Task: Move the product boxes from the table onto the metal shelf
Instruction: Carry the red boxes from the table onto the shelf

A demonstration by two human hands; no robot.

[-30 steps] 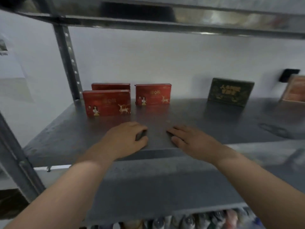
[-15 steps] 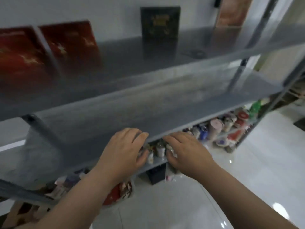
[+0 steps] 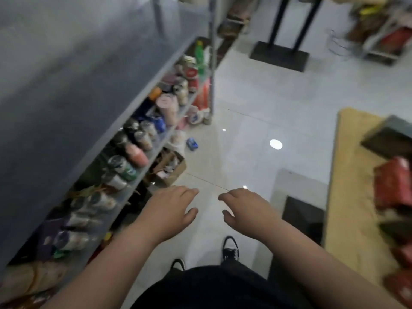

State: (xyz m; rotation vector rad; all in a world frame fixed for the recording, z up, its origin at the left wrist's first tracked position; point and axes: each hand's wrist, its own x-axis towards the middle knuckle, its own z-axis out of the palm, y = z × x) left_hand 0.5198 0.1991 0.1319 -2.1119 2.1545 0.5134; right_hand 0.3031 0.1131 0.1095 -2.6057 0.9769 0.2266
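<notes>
My left hand and my right hand hang in front of me over the white floor, fingers loosely curled, holding nothing. The grey metal shelf runs along the left, blurred by motion. On the right stands a wooden table with product boxes on it: a red box, a dark box farther back, and more red boxes near the frame's lower right edge. Both hands are apart from the boxes and the shelf.
A lower shelf level is packed with several bottles and cans. A cardboard carton and a small blue can lie on the floor. A black table base stands at the back. My shoes show below.
The view has swung from the shelf, right and down towards the floor and the table. Both hands have left the shelf edge and now hang free, still holding nothing.
</notes>
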